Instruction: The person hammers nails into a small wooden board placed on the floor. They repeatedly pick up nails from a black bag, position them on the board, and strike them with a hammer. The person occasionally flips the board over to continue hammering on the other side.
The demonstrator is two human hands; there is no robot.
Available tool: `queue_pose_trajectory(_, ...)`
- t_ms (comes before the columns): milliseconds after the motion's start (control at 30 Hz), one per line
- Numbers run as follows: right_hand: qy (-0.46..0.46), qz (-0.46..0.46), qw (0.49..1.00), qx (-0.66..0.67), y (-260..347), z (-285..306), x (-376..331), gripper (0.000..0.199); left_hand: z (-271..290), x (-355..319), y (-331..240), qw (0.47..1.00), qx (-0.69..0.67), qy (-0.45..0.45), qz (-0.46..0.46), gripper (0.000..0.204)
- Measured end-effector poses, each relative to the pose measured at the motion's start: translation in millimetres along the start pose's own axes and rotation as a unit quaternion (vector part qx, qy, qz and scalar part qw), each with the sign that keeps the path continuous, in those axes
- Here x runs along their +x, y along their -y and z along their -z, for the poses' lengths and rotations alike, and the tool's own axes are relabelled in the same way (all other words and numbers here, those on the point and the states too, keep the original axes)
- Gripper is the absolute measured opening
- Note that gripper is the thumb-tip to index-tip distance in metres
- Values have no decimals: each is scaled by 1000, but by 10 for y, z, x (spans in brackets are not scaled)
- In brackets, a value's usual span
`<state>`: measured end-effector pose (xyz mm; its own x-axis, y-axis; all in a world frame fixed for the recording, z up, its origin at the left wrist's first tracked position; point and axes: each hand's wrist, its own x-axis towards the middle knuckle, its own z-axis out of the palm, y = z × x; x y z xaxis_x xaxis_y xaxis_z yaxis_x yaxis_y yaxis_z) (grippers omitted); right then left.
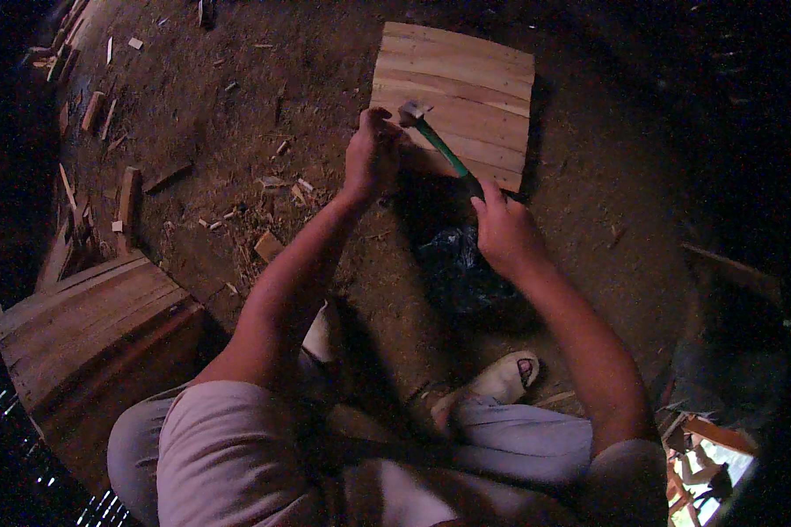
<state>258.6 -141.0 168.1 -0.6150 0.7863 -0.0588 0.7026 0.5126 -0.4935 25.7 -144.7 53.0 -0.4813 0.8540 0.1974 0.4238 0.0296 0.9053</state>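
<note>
- Gripping a green-handled hammer [438, 145] at its lower end, the right hand [504, 230] is closing fully around the handle, the metal head resting on a slatted wooden panel [466, 83].
- Pinching something too small to make out, the left hand [371, 158] is pressing against the panel's near left edge.
- Lying beside the panel are wood scraps [268, 246] on the dirt floor [237, 105].

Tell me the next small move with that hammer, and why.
Probably a short, light tap. The hammer, gripped low on its green handle by the right hand, has its head right beside the left hand, which pinches something too small to see at the edge of the slatted wooden panel.
</note>
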Motion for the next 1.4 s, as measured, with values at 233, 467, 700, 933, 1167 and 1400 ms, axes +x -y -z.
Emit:
queue_pose_trajectory(233, 21, -18, 1000, 8, 13, -105, -35, 31, -155, 35, 335, 992, -34, 15, 122, 32)
queue_pose_trajectory(467, -21, -3, 998, -61, -106, -133, -116, 33, -242, -43, 185, 996, 15, 14, 81, 32)
queue_pose_trajectory(700, -126, 104, 986, -44, 10, -250, -82, 37, -144, 16, 480, 991, -47, 6, 125, 38)
queue_pose_trajectory(933, -126, 79, 988, -32, -106, -286, -57, 37, -108, 19, 316, 968, -156, -11, 194, 29)
queue_pose_trajectory(1167, -5, 5, 998, -60, -176, -233, -49, 33, -34, -33, 25, 996, 3, -4, 90, 22)
queue_pose_trajectory(1400, 4, -20, 999, -35, -199, -118, -95, 31, -113, -39, -117, 989, -47, 5, 143, 26)
